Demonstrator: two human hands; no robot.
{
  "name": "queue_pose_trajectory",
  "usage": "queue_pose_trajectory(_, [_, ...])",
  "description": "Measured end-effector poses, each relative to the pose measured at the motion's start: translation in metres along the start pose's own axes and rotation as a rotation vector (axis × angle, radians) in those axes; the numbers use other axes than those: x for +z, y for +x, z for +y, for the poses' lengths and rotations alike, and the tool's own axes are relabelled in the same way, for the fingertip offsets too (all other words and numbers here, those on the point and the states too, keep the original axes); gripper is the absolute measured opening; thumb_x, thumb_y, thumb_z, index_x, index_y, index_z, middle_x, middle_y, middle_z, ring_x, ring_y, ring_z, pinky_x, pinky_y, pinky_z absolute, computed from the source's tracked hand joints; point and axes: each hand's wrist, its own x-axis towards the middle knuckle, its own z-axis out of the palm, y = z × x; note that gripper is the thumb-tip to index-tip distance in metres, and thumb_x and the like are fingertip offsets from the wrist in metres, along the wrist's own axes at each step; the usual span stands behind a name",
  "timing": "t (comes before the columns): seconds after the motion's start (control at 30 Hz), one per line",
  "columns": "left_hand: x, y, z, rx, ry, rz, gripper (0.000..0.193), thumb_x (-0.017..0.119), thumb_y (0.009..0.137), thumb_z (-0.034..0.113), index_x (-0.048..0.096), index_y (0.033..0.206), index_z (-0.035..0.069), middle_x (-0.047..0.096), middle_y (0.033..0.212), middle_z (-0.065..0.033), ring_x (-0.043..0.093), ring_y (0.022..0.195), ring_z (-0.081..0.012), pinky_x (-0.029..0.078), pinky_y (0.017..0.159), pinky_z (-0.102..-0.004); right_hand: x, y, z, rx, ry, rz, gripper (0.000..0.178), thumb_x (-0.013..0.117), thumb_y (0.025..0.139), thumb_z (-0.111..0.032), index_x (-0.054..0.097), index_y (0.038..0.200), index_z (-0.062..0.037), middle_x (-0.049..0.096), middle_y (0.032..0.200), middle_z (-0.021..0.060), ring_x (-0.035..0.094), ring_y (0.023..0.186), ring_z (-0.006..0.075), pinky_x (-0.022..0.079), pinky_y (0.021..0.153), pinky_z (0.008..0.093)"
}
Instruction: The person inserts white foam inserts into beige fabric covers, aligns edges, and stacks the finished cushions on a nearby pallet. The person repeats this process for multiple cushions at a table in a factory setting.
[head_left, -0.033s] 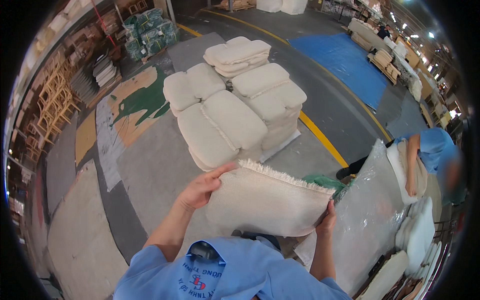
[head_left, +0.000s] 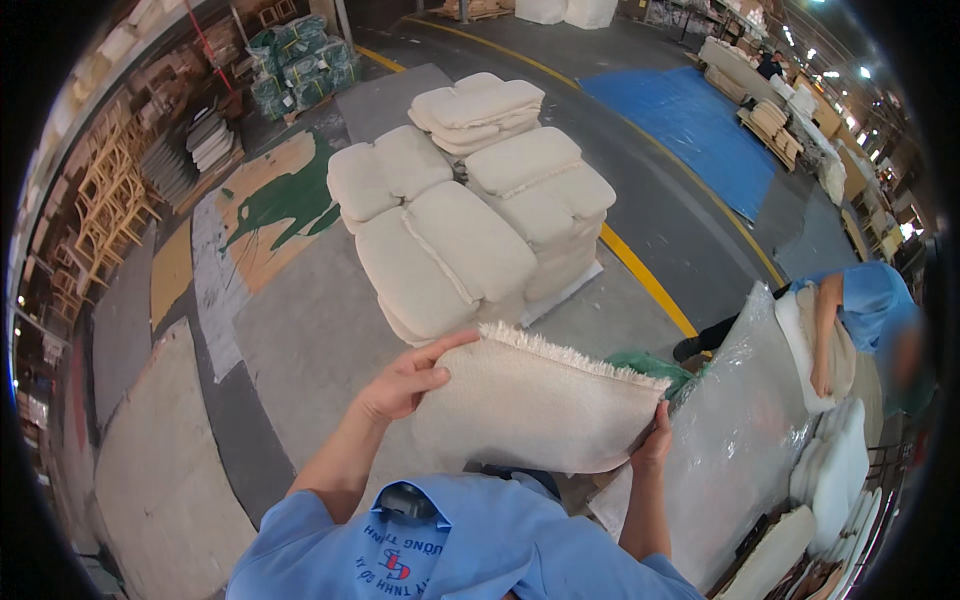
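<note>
In front of my body I hold a cream cushion (head_left: 540,405) with a frayed fringe along its far edge. My left hand (head_left: 405,385) grips its upper left corner, with the thumb over the near face and the index finger along the top. At the right end, my right hand (head_left: 652,440) is closed on the side edge, just below the fringed corner. Just beyond the cushion stand stacks of similar cream cushions (head_left: 450,245) on the floor.
To the right is a plastic-wrapped board (head_left: 730,420), with green material (head_left: 650,368) beside it. A co-worker in a blue shirt (head_left: 870,300) leans over cushions there. White pads (head_left: 835,470) are piled at the lower right. Wooden chair frames (head_left: 110,200) stand at the left.
My left thumb and index finger have shifted slightly on the cushion's corner. The cushion and my right hand look almost unmoved.
</note>
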Motion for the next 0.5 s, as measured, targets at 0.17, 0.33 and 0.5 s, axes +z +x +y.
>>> queue_pose_trajectory(0.17, [-0.013, 0.037, 0.025, 0.041, 0.136, -0.121, 0.077, 0.071, 0.104, 0.034, 0.041, 0.166, 0.001, 0.037, 0.173, -0.0148, 0.036, 0.159, -0.0265, 0.028, 0.129, -0.0390, 0.026, 0.071, 0.017, 0.025, 0.213, 0.063, 0.072, 0.048, 0.109, -0.066, 0.055, 0.153, -0.0094, 0.062, 0.152, 0.0106, 0.059, 0.138, 0.0321, 0.044, 0.119, 0.0469])
queue_pose_trajectory(0.33, [-0.024, 0.080, 0.041, 0.111, 0.266, -0.269, 0.072, 0.063, 0.109, 0.037, 0.037, 0.169, 0.005, 0.025, 0.180, -0.0116, 0.021, 0.166, -0.0256, 0.017, 0.132, -0.0392, 0.042, 0.151, 0.014, 0.037, 0.322, 0.100, 0.064, 0.045, 0.112, -0.063, 0.060, 0.144, -0.0099, 0.066, 0.141, 0.0097, 0.062, 0.129, 0.0307, 0.049, 0.113, 0.0460])
queue_pose_trajectory(0.5, [-0.054, 0.110, 0.045, 0.161, 0.253, -0.211, 0.070, 0.060, 0.110, 0.040, 0.041, 0.166, 0.004, 0.027, 0.178, -0.0160, 0.020, 0.166, -0.0296, 0.015, 0.133, -0.0412, 0.049, 0.215, 0.005, -0.049, 0.194, 0.072, 0.059, 0.044, 0.114, -0.059, 0.061, 0.138, -0.0079, 0.069, 0.134, 0.0090, 0.065, 0.123, 0.0303, 0.052, 0.108, 0.0462])
